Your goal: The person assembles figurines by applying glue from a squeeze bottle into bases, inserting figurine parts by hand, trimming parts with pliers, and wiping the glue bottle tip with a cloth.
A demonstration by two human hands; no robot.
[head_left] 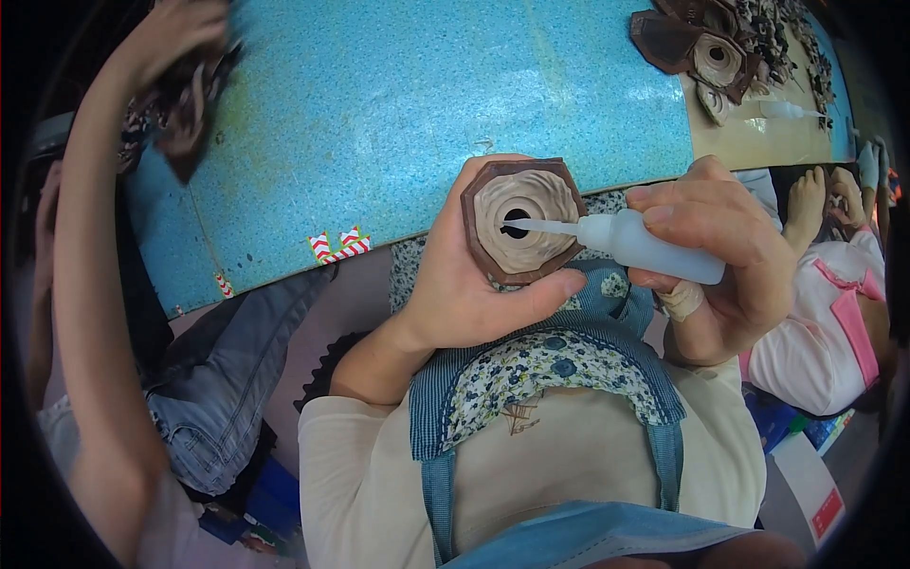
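Note:
My left hand (469,284) grips a brown octagonal piece (522,220) with a pale ribbed face and a dark hole in its middle, held up in front of my chest. My right hand (725,251) squeezes a small white squeeze bottle (649,247). Its thin nozzle points left and its tip sits at the hole of the octagonal piece. A bandage wraps one finger of my right hand. Both hands are just below the near edge of the blue speckled table (398,114).
More brown octagonal pieces (701,47) and a second white bottle (787,111) lie at the table's far right. A person on my left in jeans (223,379) lifts a dark piece (185,104). Another person in pink (834,322) sits on my right.

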